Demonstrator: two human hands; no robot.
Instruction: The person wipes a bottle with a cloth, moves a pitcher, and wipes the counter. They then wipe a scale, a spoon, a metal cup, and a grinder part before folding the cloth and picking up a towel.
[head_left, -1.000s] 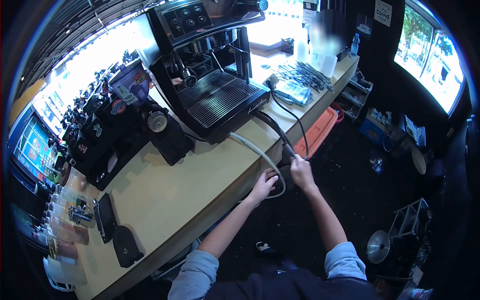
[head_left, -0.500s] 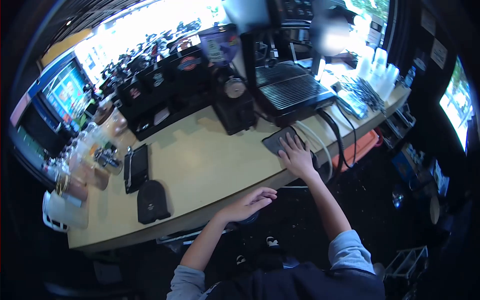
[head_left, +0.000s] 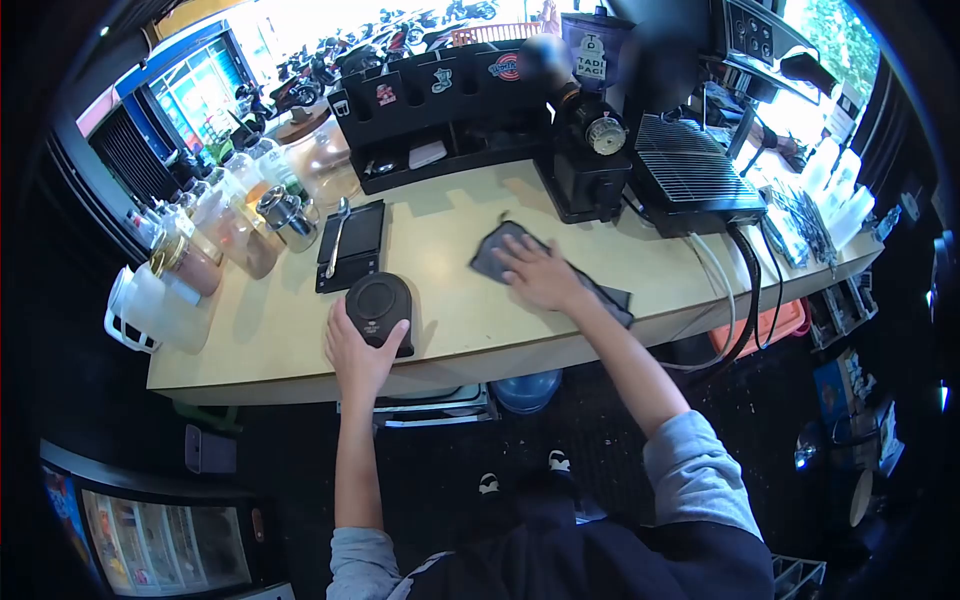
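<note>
My left hand point(head_left: 358, 352) is wrapped around a black tamping stand point(head_left: 381, 297) with a round top, at the front of the pale counter point(head_left: 455, 265). Its fingers lie along the left side and the thumb presses the right. My right hand point(head_left: 543, 274) rests flat, fingers spread, on a dark grey cloth point(head_left: 488, 262) in the middle of the counter. Part of the cloth is hidden beneath the hand and forearm. Behind the stand is a black scale point(head_left: 362, 236) with a metal spoon point(head_left: 338, 236) lying on it.
Jars and bottles point(head_left: 232, 230), a metal pitcher point(head_left: 287, 216) and a white-handled jug point(head_left: 150, 310) line the left end. A coffee grinder point(head_left: 590, 150) and an espresso machine point(head_left: 700, 170) stand at the back right, with hoses point(head_left: 742, 290) over the edge. Plastic cups point(head_left: 835, 190) are beyond.
My left hand has moved from in front of the counter onto the tamping stand. My right hand and the cloth have slid left, away from the espresso machine. The view has shifted.
</note>
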